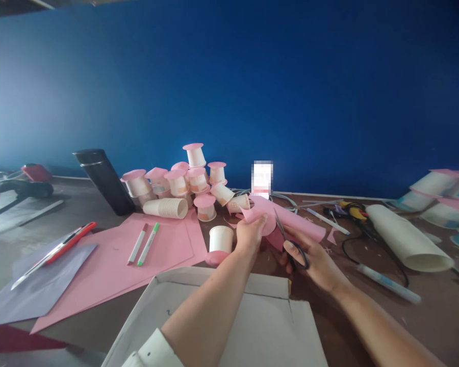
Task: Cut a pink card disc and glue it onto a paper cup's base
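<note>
Between the fingers of my left hand (pixel 253 232) is a curling sheet of pink paper (pixel 298 223), held up above the table. My right hand (pixel 313 257) grips a pair of scissors (pixel 299 253) by its dark handles. The blades point up and away, and lie against the pink paper near my left fingers. Left of my left wrist, a white paper cup (pixel 221 238) stands upside down on a pink disc. Part of the paper behind my fingers is hidden.
Cups topped with pink discs (pixel 177 182) crowd the back, near a stack of nested cups (pixel 166 208) and a black bottle (pixel 106 181). Pink sheets (pixel 110 265), two markers (pixel 148 244) and a utility knife (pixel 67 244) lie left. A white paper roll (pixel 407 237) lies right; white cardboard (pixel 271 316) in front.
</note>
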A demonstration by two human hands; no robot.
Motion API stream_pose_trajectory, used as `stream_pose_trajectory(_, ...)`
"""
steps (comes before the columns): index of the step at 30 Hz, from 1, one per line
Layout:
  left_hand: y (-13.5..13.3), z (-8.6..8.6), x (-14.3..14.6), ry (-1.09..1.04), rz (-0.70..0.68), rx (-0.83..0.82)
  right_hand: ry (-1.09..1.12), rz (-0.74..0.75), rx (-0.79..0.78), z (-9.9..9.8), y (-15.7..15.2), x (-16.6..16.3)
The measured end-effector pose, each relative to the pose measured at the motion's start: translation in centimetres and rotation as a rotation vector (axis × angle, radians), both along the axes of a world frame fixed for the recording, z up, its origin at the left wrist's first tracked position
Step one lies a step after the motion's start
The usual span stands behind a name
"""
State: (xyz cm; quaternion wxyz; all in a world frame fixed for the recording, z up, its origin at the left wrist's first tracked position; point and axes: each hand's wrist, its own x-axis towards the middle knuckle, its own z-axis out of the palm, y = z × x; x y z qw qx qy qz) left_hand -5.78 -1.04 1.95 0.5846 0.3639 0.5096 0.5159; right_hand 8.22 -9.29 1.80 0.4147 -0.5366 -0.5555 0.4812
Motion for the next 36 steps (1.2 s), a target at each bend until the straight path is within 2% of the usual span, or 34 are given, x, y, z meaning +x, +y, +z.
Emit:
stream_pose_trajectory(5, 0.2, -0.7, 0.1, -0.061, -0.021, 0.043, 0.023, 0.016, 0.009, -0.1, -0.1, 0.0)
stream_pose_trajectory(13, 0.1, -0.2, 0.1, -0.062, -0.043, 0.012, 0.062, 0.045, 0.016, -0.4, 0.0, 0.4)
stream_pose_trajectory(20, 0.7, -1.1, -0.2, 0.08, -0.109, 0.012, 0.05, 0.029, -0.003, -0.8, 0.1, 1.0)
stream_pose_trajectory(29, 0.9, -1.5, -0.2, -0.008, -0.115, 0.096, 0.099, 0.04, -0.021, -0.5, 0.1, 1.3)
stream_pose_trajectory(36, 1.0, -1.7, -0.2, 0.109, -0.15, 0.018, 0.066, -0.018, -0.022, -0.2, 0.2, 1.2)
